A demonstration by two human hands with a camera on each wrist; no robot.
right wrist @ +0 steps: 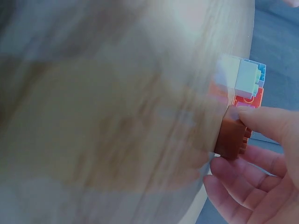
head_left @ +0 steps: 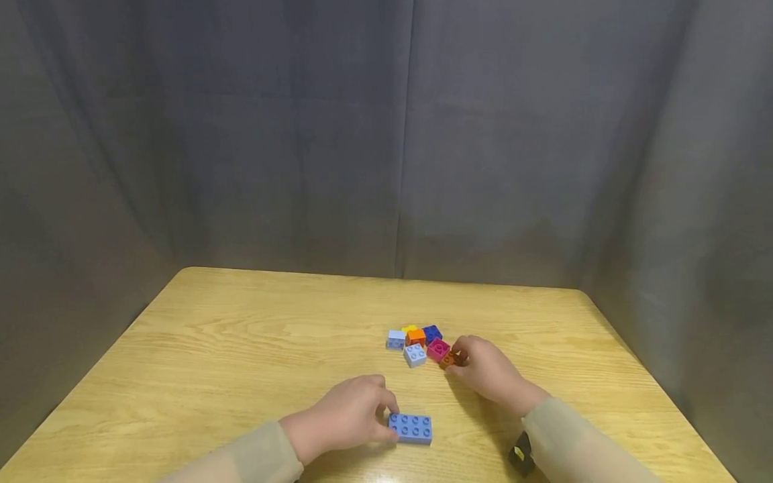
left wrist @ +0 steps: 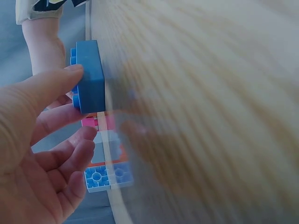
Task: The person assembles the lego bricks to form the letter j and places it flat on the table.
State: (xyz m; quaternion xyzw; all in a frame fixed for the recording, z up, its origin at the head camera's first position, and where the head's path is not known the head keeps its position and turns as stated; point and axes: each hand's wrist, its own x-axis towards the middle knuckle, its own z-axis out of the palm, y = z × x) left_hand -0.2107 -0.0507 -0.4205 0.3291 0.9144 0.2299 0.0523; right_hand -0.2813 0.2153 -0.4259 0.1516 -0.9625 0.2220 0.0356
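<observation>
Near the front of the table lies a long blue toy building brick (head_left: pixel 410 429) with two rows of studs. My left hand (head_left: pixel 355 414) pinches its left end between thumb and index finger; in the left wrist view the other fingers curl loosely below. Farther back, my right hand (head_left: pixel 488 370) holds a brown brick (right wrist: pixel 230 135), thumb on one side and fingers on the other. The brown brick sits at the right edge of a small group, beside a magenta brick (head_left: pixel 438 349). Fingers partly cover it in the head view.
Left of the magenta brick are a pale blue brick (head_left: pixel 415 355), a lighter blue one (head_left: pixel 396 339), an orange one (head_left: pixel 416 337), a yellow one (head_left: pixel 409 329) and a dark blue one (head_left: pixel 432 333). Grey curtains (head_left: pixel 302 147) surround the wooden table (head_left: pixel 241 349).
</observation>
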